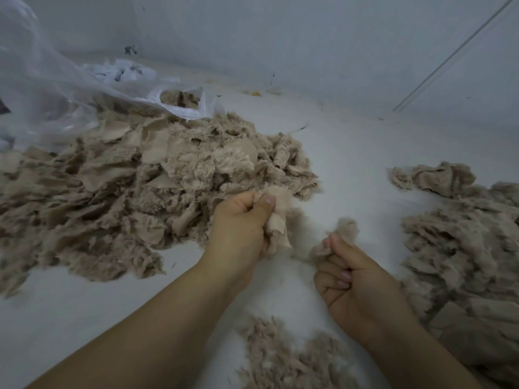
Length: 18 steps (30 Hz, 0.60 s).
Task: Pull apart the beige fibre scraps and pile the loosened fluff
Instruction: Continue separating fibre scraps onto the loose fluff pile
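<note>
A big heap of beige fibre scraps point(134, 181) covers the left of the white surface. My left hand point(241, 223) grips a beige scrap point(278, 220) at the heap's right edge, thumb pressed on its top. My right hand point(354, 276), a short way to the right and nearer to me, pinches a tuft of loosened fluff point(341, 231) between curled fingers. Thin fibres stretch between scrap and tuft. A pile of fluff point(463, 242) lies at the right, and a smaller patch of fluff point(283, 357) sits near the bottom edge.
A clear plastic bag point(56, 88) with more beige scraps inside lies at the back left. Crumpled white material point(123, 71) sits behind it. A grey wall point(309, 37) closes the back, and a thin rod point(455, 51) leans at the right.
</note>
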Tool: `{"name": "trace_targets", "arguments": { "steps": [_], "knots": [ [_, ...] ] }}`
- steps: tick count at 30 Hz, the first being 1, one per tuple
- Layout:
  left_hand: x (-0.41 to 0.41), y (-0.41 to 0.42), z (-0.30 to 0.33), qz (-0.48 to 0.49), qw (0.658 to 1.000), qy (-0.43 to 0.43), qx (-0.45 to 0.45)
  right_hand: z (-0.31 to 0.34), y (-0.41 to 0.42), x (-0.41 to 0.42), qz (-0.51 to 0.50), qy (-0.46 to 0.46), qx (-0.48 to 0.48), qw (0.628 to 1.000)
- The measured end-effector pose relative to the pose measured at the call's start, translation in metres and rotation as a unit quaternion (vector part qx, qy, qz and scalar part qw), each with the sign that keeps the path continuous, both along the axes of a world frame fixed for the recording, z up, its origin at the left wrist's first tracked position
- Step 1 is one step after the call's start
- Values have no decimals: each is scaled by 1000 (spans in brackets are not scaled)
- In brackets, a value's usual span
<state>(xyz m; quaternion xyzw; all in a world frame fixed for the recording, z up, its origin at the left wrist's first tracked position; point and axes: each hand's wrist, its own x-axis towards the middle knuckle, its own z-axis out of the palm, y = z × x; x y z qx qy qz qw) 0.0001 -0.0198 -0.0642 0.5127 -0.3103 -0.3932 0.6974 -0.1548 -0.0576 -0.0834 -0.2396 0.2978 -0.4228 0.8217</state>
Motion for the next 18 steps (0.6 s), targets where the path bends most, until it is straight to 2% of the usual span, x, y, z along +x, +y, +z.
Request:
{"name": "trace_targets", "arguments": {
  "steps": [3,7,10,15,18],
  "knots": [
    [8,2,-1,-10,1000,2,12,-3,-2,0,-19,-16,25,999],
    [-1,4,-5,-99,994,-34,42,0,3,2,8,4,9,1000],
    [-9,5,-5,-151,987,-37,28,2,4,2,15,37,-37,999],
    [-10,8,-4,-183,981,-50,33,2,4,1,20,58,-66,996],
    [-13,8,-3,-201,977,-60,25,5,5,-1,90,78,-151,981]
  ]
}}
